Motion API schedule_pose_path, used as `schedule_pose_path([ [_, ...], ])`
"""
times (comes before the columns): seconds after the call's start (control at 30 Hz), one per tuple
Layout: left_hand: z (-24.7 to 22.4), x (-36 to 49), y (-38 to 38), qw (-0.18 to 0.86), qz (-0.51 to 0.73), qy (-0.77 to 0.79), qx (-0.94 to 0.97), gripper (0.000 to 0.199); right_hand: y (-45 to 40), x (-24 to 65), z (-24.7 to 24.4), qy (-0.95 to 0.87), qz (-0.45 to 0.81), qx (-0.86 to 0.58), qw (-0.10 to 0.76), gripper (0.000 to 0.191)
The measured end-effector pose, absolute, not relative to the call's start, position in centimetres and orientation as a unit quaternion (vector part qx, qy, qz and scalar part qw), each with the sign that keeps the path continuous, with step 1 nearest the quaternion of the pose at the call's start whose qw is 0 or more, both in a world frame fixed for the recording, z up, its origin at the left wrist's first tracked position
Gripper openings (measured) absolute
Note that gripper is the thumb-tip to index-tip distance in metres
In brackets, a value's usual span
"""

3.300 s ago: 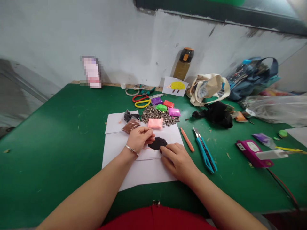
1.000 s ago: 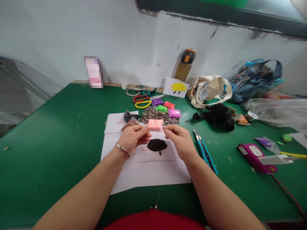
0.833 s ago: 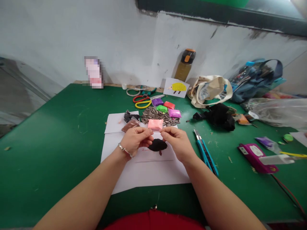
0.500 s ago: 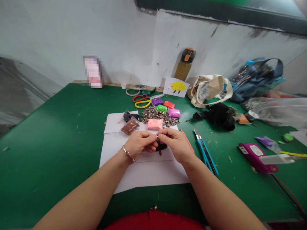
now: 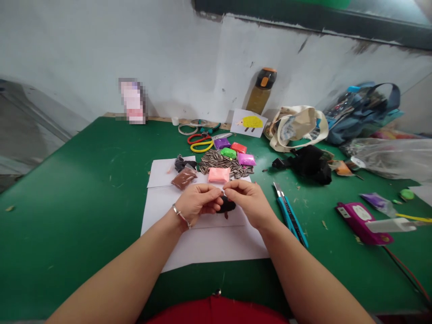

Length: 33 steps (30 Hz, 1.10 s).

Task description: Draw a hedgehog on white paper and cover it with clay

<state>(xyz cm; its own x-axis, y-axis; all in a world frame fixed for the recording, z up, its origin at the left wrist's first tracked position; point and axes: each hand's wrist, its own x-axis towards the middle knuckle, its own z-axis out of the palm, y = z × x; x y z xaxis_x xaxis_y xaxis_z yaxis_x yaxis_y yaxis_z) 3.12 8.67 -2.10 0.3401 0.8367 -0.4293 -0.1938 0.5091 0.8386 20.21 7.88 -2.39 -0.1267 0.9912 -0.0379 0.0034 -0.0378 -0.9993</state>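
Over white paper [image 5: 182,245], my left hand [image 5: 200,201] and my right hand [image 5: 248,200] face each other with thumbs and forefingers pinched, their tips close together. What each pinches is too small to make out. Beneath the fingers lies a dark, rounded piece [image 5: 227,205], partly covered by my hands, with a small brown bit [image 5: 226,216] at its lower edge. A salmon-pink clay packet [image 5: 218,175] sits just beyond my fingertips, and a brown clay bag [image 5: 184,177] is beyond my left hand.
Metal pieces [image 5: 212,163] are heaped behind the pink packet, with colored packets and scissors [image 5: 202,144]. A blue utility knife [image 5: 290,216] lies right of the paper, and a magenta device [image 5: 361,220] farther right. A hedgehog picture [image 5: 249,123] and bottle [image 5: 259,92] stand by the wall.
My fingertips have drawn slightly apart, and my right hand has shifted a little to the right. The pink stick beside my right hand is now almost hidden.
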Motion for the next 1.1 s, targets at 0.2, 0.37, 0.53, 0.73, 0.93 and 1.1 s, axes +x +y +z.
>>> schedule_pose_path([
  [0.2,-2.3,3.3,8.6,0.736,0.347,0.449,0.368,0.03,7.5,19.4,-2.8,-0.519,0.57,-0.454,0.446,0.011],
  [0.37,-2.4,3.3,8.6,0.741,0.344,0.454,0.355,0.03,7.5,19.3,-3.0,-0.509,0.574,-0.452,0.455,0.015],
  [0.53,-2.6,3.3,8.6,0.758,0.339,0.445,0.334,0.031,7.5,19.4,-2.8,-0.572,0.5,-0.463,0.457,0.01],
  [0.73,-2.5,3.5,8.6,0.766,0.343,0.443,0.314,0.033,7.4,19.3,-2.8,-0.631,0.417,-0.475,0.45,0.009],
  [0.93,-2.4,3.5,8.5,0.768,0.349,0.442,0.306,0.036,7.3,19.0,-3.0,-0.635,0.392,-0.48,0.46,0.009],
  [1.1,-2.4,3.3,8.6,0.757,0.358,0.454,0.303,0.038,7.3,19.0,-3.0,-0.64,0.39,-0.474,0.462,0.01],
])
